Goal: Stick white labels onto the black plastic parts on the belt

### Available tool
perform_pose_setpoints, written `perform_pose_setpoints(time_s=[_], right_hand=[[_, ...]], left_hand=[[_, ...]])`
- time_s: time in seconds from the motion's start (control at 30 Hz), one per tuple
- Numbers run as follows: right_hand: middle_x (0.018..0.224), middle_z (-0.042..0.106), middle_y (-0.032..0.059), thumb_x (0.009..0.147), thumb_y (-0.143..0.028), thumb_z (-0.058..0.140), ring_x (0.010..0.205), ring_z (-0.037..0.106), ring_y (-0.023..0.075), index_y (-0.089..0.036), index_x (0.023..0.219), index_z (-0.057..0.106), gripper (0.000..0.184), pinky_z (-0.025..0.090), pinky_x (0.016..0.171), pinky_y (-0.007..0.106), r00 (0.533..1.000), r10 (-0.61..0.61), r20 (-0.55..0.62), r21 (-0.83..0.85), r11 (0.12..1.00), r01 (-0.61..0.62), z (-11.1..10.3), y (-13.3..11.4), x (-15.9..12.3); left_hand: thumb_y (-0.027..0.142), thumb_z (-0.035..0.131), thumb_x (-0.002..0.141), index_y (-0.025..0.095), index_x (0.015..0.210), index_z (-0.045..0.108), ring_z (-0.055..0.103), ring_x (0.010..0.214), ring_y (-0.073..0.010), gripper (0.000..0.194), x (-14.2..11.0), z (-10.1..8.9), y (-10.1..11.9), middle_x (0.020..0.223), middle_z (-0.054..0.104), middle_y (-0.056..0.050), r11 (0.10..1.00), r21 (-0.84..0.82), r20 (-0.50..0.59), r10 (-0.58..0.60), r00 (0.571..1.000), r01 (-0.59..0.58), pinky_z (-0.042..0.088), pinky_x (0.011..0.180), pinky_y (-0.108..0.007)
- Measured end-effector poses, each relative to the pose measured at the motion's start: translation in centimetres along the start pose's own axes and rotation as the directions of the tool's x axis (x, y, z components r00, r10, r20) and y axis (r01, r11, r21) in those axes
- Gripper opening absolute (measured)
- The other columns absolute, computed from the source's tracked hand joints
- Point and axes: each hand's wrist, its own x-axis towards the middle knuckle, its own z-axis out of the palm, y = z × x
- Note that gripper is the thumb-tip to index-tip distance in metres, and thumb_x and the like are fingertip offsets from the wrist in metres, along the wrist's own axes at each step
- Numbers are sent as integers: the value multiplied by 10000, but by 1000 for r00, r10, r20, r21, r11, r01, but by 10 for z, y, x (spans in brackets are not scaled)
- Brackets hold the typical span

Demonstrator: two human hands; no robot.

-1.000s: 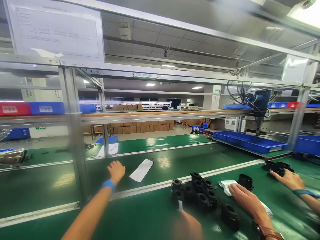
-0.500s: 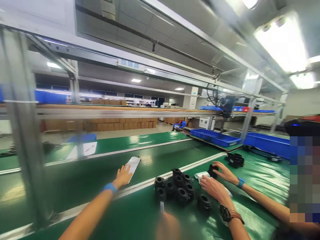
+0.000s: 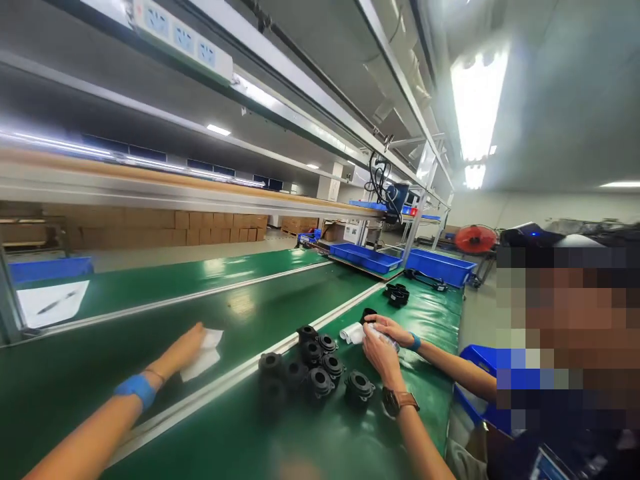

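My left hand (image 3: 185,348), a blue band on its wrist, reaches out over the green conveyor belt (image 3: 125,333) and lies on a white paper slip (image 3: 209,350), fingers closed over its near edge. My right hand is not in view. A cluster of several black round plastic parts (image 3: 310,373) sits on the near green bench strip, to the right of the slip and across the metal rail (image 3: 235,377). A co-worker's two hands (image 3: 380,343), one with a watch and one with a blue band, work a white roll (image 3: 351,333) just beyond the parts.
The co-worker sits close on my right. More black parts (image 3: 399,294) lie farther along the bench. Blue trays (image 3: 367,257) stand at the belt's far end, near a red fan (image 3: 469,239). A sheet with a pen (image 3: 50,303) lies far left. A shelf rail with a power strip (image 3: 180,37) runs overhead.
My view has swung right and down the line. My left hand went from beside the white slip to lying on it. The co-worker's hands drew together at the white roll.
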Motion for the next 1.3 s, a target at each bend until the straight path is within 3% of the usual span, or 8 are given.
perform_pose_setpoints(time_s=[0.2, 0.37, 0.6, 0.77, 0.9, 1.0, 1.17, 1.3], right_hand=[[947, 667, 61, 968, -461, 610, 792, 642, 199, -161, 1115, 633, 335, 574, 693, 367, 996, 52, -72, 51, 998, -49, 18, -6, -8], [1040, 652, 84, 961, -505, 595, 884, 624, 222, -192, 1114, 634, 350, 575, 738, 402, 997, 52, -56, 44, 998, -49, 26, 0, -20], [787, 602, 42, 860, -525, 667, 859, 605, 283, -275, 909, 695, 256, 541, 599, 389, 1000, 11, -19, 6, 1000, -11, 8, 17, -7], [656, 518, 11, 756, -458, 745, 724, 581, 259, -307, 758, 677, 165, 481, 528, 344, 999, -54, -3, -61, 997, 54, 8, 38, -13], [615, 468, -14, 716, -390, 744, 653, 552, 208, -271, 657, 633, 173, 454, 559, 312, 996, -90, -10, -149, 985, 87, 12, 55, -24], [604, 472, -12, 708, -464, 711, 629, 558, 236, -314, 643, 616, 188, 427, 484, 306, 996, -89, -8, -165, 983, 86, 8, 57, -22], [611, 504, 16, 690, -567, 700, 688, 588, 305, -343, 719, 619, 240, 421, 444, 350, 999, -48, 12, -126, 991, 49, 0, 59, -13], [563, 445, 22, 689, -581, 679, 756, 585, 337, -330, 649, 574, 275, 447, 524, 408, 999, 17, 51, -133, 991, -10, -1, 65, -18]], left_hand=[[124, 345, 901, 149, 1234, 442, 660, 924, -289, 347, 8, -13, -8, 1037, 669, -139, 995, 49, -55, -86, 995, 89, 437, 782, -342], [289, 503, 856, 111, 1194, 495, 677, 865, -329, 382, 7, -6, -10, 935, 686, -151, 986, 56, -6, -156, 988, 156, 454, 713, -330], [-9, 369, 773, 216, 1175, 562, 614, 1077, -199, 500, -11, 2, -8, 1248, 595, -77, 1000, 13, 9, -25, 1000, 25, 421, 907, -264], [246, 459, 895, 229, 1065, 612, 650, 954, -233, 230, -15, -7, -4, 1057, 683, -58, 1000, 9, 69, -17, 997, 16, 458, 790, -281], [360, 307, 970, 178, 1010, 635, 660, 870, -303, 377, -16, -8, 4, 945, 699, -146, 992, 67, 28, -111, 993, 109, 456, 792, -385], [391, 269, 987, 131, 1120, 609, 614, 1053, -347, 448, -19, -2, 15, 1072, 670, -211, 980, 100, -47, -169, 984, 173, 412, 929, -491], [641, 565, 831, 126, 1428, 408, 305, 1409, -349, 804, -21, 7, 26, 1516, 368, -185, 985, 65, -43, -156, 987, 158, 201, 1149, -544], [597, 506, 887, 137, 1505, 269, 215, 1450, -344, 806, -30, -15, 33, 1567, 263, -180, 994, -33, -102, -106, 989, 103, 142, 1174, -548]])
